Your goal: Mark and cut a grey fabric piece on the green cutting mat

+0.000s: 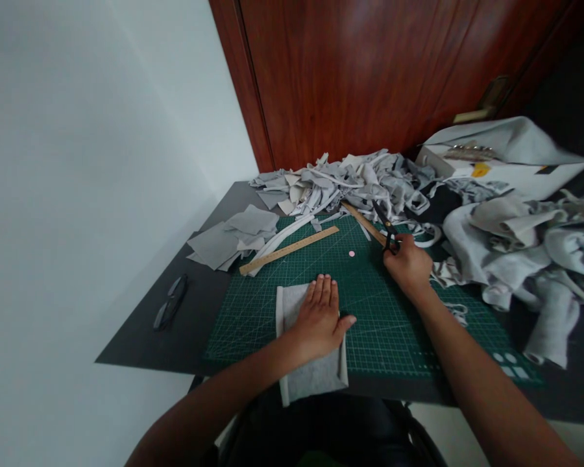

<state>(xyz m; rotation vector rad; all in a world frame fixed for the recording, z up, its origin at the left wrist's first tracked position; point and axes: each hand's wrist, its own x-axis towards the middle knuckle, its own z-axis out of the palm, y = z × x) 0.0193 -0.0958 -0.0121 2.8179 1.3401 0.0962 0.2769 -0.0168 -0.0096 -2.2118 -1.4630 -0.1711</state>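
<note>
My left hand lies flat, fingers stretched out, on a light grey fabric piece with pale bound edges. That piece rests on the green cutting mat, and its near end hangs over the table edge. Farther right, my right hand grips the handles of black scissors, whose blades point up and away from me. A wooden ruler crosses the mat beyond the fabric. Another wooden ruler runs beside the scissors. A small pink disc sits between my hands.
Flat grey fabric pieces and eyeglasses lie at the left. A heap of fabric scraps fills the back. On the right are bulky grey cloth and a white box. A wooden door stands behind.
</note>
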